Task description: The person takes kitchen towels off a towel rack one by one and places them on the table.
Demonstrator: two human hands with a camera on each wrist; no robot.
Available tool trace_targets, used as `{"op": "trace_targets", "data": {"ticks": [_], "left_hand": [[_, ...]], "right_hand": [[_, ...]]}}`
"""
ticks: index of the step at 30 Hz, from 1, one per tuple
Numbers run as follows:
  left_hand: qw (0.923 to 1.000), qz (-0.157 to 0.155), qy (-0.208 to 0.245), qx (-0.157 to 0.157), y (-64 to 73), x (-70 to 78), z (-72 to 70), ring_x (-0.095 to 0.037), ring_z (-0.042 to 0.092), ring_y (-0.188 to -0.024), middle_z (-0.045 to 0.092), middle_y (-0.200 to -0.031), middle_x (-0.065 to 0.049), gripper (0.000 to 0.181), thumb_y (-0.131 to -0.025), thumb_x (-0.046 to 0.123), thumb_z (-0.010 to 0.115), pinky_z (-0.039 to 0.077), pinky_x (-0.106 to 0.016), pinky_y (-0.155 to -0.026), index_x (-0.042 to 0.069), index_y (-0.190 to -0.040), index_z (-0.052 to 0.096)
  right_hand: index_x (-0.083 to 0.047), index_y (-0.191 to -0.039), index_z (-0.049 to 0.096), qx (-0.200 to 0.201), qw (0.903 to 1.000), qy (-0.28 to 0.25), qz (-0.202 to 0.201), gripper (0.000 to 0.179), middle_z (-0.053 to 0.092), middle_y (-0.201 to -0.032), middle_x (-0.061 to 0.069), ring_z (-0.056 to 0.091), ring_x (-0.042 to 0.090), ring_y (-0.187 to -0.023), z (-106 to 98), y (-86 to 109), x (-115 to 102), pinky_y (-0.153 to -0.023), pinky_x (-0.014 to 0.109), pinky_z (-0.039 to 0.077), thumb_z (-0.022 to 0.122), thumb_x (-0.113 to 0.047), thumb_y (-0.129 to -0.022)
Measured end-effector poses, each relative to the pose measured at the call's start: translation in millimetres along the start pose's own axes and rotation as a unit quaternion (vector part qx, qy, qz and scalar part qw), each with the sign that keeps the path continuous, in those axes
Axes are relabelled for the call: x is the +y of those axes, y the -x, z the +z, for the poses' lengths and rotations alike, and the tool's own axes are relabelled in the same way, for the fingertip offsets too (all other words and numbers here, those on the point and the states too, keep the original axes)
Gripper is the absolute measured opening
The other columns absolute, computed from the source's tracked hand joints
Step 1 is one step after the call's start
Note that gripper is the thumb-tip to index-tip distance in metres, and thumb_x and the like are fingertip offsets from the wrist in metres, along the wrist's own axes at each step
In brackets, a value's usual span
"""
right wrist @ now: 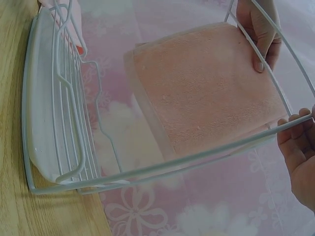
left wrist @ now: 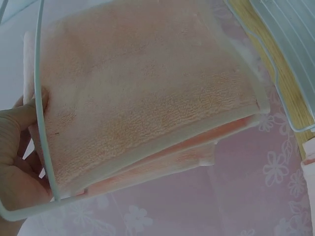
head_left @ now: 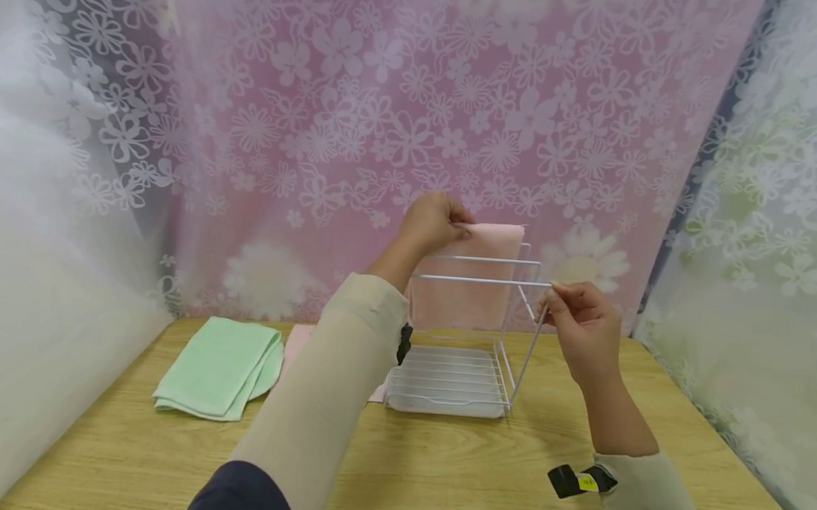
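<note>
A white wire rack (head_left: 475,279) stands on the table above a pale tray (head_left: 444,408). A folded pink towel (head_left: 464,302) hangs over the rack's rear top bar. My left hand (head_left: 433,222) pinches the towel's top edge at its left end; in the left wrist view, that hand (left wrist: 19,157) shows behind a rack wire, with the thumb on the cloth. At the front right upper corner of the rack, my right hand (head_left: 587,329) grips the wire frame between thumb and fingers. The right wrist view shows the towel (right wrist: 202,93) hanging inside the frame's outline.
Left of the rack lies a folded green towel (head_left: 218,365). Beside it another pink cloth (head_left: 299,343) is mostly hidden behind my left forearm. A flowered pink curtain (head_left: 359,133) hangs behind the wooden table (head_left: 408,472), with pale sheets at both sides.
</note>
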State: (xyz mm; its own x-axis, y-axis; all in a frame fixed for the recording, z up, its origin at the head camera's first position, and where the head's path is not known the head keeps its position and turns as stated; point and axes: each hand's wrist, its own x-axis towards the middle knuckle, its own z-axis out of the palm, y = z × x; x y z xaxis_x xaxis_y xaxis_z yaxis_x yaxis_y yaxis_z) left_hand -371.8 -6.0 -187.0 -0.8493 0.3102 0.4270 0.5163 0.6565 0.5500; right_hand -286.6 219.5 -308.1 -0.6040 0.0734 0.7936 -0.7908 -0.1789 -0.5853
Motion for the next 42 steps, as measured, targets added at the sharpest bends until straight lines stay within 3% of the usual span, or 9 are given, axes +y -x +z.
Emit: {"op": "trace_targets", "data": {"ticks": [10, 15, 27, 42], "left_hand": [[0.9996, 0.025, 0.002, -0.010, 6.9, 6.5, -9.8, -0.010, 0.063, -0.093, 0.073, -0.100, 0.002, 0.019, -0.080, 0.015, 0.081, 0.050, -0.022, -0.084, 0.012, -0.098, 0.078], [0.9995, 0.017, 0.004, -0.027, 7.0, 10.8, -14.3, -0.009, 0.061, -0.094, 0.073, -0.102, 0.003, 0.019, -0.081, 0.015, 0.081, 0.049, -0.023, -0.083, 0.014, -0.100, 0.078], [0.9977, 0.047, 0.034, -0.036, 15.4, 13.5, -20.8, -0.010, 0.063, -0.088, 0.074, -0.097, 0.001, 0.016, -0.079, 0.011, 0.082, 0.051, -0.021, -0.077, 0.012, -0.095, 0.079], [0.9933, 0.092, 0.031, -0.063, 28.9, 20.6, -32.5, -0.011, 0.063, -0.087, 0.071, -0.090, 0.002, 0.015, -0.079, 0.009, 0.082, 0.051, -0.020, -0.079, 0.010, -0.093, 0.077]], "right_hand": [[0.019, -0.105, 0.057, 0.010, 0.9923, 0.117, 0.039, 0.018, 0.068, -0.083, 0.006, 0.066, 0.015, -0.073, -3.6, -0.2, -9.2, -0.064, 0.024, 0.057, 0.061, 0.008, -0.092], [0.014, -0.111, 0.061, -0.010, 0.9928, 0.112, 0.040, 0.021, 0.067, -0.085, 0.006, 0.066, 0.016, -0.072, -6.6, -1.4, -13.2, -0.064, 0.023, 0.057, 0.061, 0.005, -0.093], [0.014, -0.101, 0.062, -0.023, 0.9806, 0.191, 0.034, 0.016, 0.060, -0.076, 0.017, 0.061, 0.015, -0.062, -5.1, -3.6, -11.3, -0.058, 0.020, 0.055, 0.060, -0.001, -0.095], [0.015, -0.097, 0.061, -0.015, 0.9828, 0.182, 0.028, 0.014, 0.059, -0.073, 0.014, 0.060, 0.015, -0.058, -1.3, -5.4, -11.8, -0.056, 0.020, 0.055, 0.060, 0.002, -0.094]]}}
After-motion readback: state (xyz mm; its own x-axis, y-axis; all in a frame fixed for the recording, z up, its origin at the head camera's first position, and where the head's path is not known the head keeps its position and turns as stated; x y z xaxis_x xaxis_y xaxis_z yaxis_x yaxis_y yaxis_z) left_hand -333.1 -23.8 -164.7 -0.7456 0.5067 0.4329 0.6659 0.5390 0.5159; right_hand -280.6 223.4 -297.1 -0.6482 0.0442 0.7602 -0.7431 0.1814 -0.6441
